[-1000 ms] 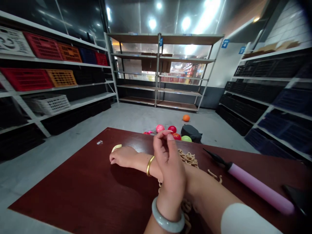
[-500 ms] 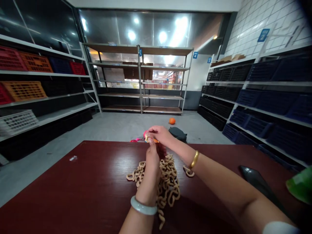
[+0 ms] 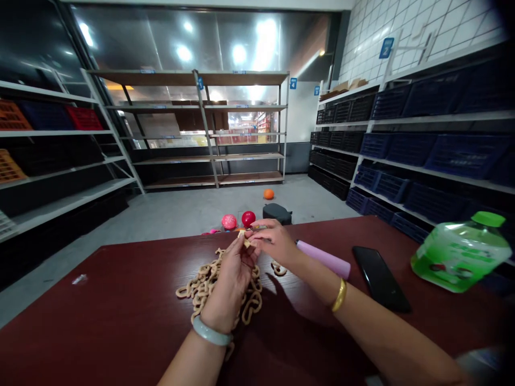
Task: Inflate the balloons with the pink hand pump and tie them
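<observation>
My left hand (image 3: 235,265), with a pale bangle on its wrist, pinches a small pale yellow piece (image 3: 241,234) between thumb and fingers. Just to its right, my right hand (image 3: 277,244) has its fingers bent against the same piece; a gold bangle circles that wrist. What exactly the piece is, I cannot make out. Under and around my left hand lies a heap of tan, dough-like rings linked as a chain (image 3: 201,281), partly hidden by the hand and forearm. A separate short bit of tan rings (image 3: 278,268) lies below my right hand.
On the dark red table (image 3: 132,300) are a pink cylinder (image 3: 324,259), a black phone (image 3: 380,279), a green-liquid bottle (image 3: 461,252) and a clear scrap (image 3: 79,279). Beyond its far edge are balls (image 3: 229,221) and a dark bag (image 3: 277,213) on the floor. Crate shelves flank the room.
My view has swung to the right, bringing the pink cylinder and the whole bottle into sight. Both hands stay together at the pale yellow piece, the right hand's fingers now more stretched.
</observation>
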Action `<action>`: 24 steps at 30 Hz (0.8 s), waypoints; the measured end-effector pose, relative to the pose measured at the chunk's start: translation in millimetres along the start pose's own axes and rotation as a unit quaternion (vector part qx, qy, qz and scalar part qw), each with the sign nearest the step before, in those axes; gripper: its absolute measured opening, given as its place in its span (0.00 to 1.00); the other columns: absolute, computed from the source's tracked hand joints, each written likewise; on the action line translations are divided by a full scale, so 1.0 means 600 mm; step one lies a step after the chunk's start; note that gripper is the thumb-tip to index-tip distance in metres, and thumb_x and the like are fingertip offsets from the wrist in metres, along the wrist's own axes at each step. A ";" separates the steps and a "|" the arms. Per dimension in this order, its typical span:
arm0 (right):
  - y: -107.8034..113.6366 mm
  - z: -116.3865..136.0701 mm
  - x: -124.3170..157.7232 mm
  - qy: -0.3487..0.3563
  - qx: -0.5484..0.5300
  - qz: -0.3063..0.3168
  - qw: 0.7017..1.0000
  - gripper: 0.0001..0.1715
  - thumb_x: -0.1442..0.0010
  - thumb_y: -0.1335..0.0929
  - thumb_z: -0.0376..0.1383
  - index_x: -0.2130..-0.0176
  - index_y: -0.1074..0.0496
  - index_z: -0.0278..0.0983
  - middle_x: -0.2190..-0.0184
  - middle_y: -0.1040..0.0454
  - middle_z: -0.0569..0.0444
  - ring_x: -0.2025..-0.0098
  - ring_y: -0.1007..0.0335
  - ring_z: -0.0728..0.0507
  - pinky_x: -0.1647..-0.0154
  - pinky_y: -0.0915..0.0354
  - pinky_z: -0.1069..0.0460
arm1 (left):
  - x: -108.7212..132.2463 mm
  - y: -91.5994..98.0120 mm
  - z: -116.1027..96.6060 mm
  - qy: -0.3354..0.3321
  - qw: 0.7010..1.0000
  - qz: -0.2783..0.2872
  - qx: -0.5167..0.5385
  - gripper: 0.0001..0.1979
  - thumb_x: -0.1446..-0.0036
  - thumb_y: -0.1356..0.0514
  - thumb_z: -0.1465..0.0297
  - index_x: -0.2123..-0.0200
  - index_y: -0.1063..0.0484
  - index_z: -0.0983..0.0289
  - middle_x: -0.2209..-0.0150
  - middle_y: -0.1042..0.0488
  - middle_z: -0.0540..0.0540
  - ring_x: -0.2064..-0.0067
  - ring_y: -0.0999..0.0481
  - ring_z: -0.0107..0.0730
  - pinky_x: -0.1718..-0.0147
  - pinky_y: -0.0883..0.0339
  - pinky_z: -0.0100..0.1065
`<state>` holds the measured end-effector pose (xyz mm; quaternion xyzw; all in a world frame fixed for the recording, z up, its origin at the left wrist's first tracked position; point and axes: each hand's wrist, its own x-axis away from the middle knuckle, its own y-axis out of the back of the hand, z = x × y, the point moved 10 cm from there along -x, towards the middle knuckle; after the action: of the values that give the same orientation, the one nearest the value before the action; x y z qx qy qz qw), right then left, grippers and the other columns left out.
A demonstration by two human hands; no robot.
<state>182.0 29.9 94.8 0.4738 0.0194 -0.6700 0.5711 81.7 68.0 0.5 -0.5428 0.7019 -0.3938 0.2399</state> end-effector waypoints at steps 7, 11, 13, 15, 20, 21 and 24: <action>0.113 -0.162 0.143 -0.263 0.336 0.127 0.895 0.41 0.51 0.26 0.48 0.41 0.34 0.40 0.43 0.34 0.39 0.42 0.40 0.29 0.49 0.42 0.38 | -0.009 0.016 -0.028 0.004 0.997 -0.050 0.062 0.07 0.37 0.45 0.76 0.66 0.28 0.70 0.66 0.22 0.61 0.63 0.20 0.34 0.60 0.23 0.36; 0.115 -0.210 0.197 -0.299 0.391 0.209 0.845 0.36 0.51 0.26 0.47 0.46 0.32 0.36 0.53 0.27 0.39 0.50 0.32 0.30 0.58 0.39 0.43 | -0.017 0.028 -0.035 0.010 0.993 -0.067 0.099 0.08 0.37 0.47 0.79 0.65 0.28 0.71 0.67 0.22 0.60 0.64 0.20 0.32 0.61 0.23 0.35; 0.112 -0.206 0.187 -0.290 0.395 0.202 0.848 0.27 0.47 0.29 0.44 0.50 0.31 0.37 0.55 0.26 0.40 0.53 0.29 0.33 0.60 0.39 0.46 | -0.021 0.032 -0.038 0.009 0.991 -0.065 0.113 0.09 0.36 0.49 0.79 0.64 0.28 0.71 0.67 0.22 0.60 0.63 0.20 0.32 0.61 0.23 0.34; 0.110 -0.182 0.157 -0.272 0.385 0.169 0.866 0.23 0.45 0.31 0.42 0.51 0.31 0.38 0.56 0.25 0.42 0.55 0.28 0.35 0.62 0.40 0.47 | -0.025 0.035 -0.043 0.001 0.991 -0.056 0.119 0.10 0.35 0.50 0.77 0.63 0.28 0.71 0.64 0.22 0.61 0.60 0.20 0.34 0.60 0.23 0.35; 0.065 -0.080 0.076 -0.170 0.299 0.120 0.931 0.28 0.45 0.33 0.53 0.50 0.33 0.41 0.58 0.24 0.45 0.59 0.27 0.35 0.65 0.42 0.47 | -0.038 0.057 -0.076 -0.045 0.990 -0.059 0.118 0.13 0.33 0.51 0.73 0.65 0.28 0.69 0.61 0.22 0.63 0.55 0.21 0.38 0.58 0.24 0.39; 0.049 -0.065 0.070 -0.153 0.291 0.126 0.936 0.30 0.45 0.34 0.56 0.51 0.32 0.41 0.58 0.23 0.45 0.59 0.27 0.35 0.65 0.42 0.47 | -0.040 0.063 -0.084 -0.059 0.989 -0.066 0.119 0.13 0.33 0.51 0.73 0.65 0.29 0.69 0.62 0.21 0.62 0.56 0.20 0.36 0.58 0.24 0.38; 0.007 -0.050 0.077 -0.138 0.281 0.154 0.937 0.30 0.45 0.34 0.59 0.53 0.31 0.42 0.59 0.23 0.46 0.58 0.27 0.35 0.64 0.41 0.47 | -0.044 0.079 -0.104 -0.095 0.984 -0.089 0.121 0.11 0.33 0.50 0.74 0.66 0.30 0.68 0.64 0.21 0.60 0.58 0.20 0.34 0.59 0.24 0.35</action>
<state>208.2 10.9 49.8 0.5153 -0.3217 -0.6107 0.5079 14.6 116.0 -4.7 -0.6047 0.5725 -0.4422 0.3332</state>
